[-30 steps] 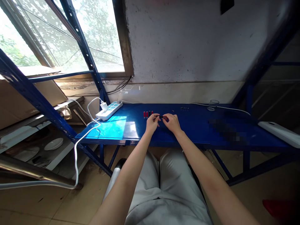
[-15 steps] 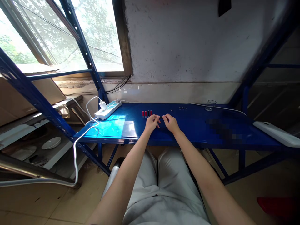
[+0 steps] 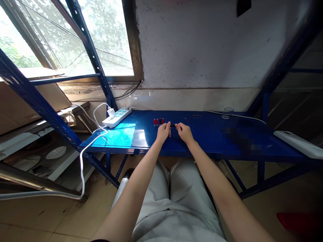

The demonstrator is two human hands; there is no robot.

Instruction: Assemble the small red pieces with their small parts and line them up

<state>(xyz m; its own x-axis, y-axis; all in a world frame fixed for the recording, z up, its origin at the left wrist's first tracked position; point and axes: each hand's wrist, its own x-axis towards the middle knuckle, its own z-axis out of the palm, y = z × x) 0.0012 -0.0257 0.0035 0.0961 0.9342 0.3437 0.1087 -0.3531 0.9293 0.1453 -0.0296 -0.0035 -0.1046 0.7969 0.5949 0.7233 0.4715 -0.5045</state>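
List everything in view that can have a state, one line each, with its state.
Left hand, pinching the dark piece
Right hand, pinching the dark piece's other end
Dark piece, held between both hands
Red and black pieces, lined up side by side
White adapter, plugged into the power strip
Glass, standing; contents unclear

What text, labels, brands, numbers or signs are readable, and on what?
No readable text visible.
Power strip: any markings too small to read.
Held dark piece; red and black pieces: too small to tell.
White object, far right: no legible lettering.
Pixelated patch: unreadable.
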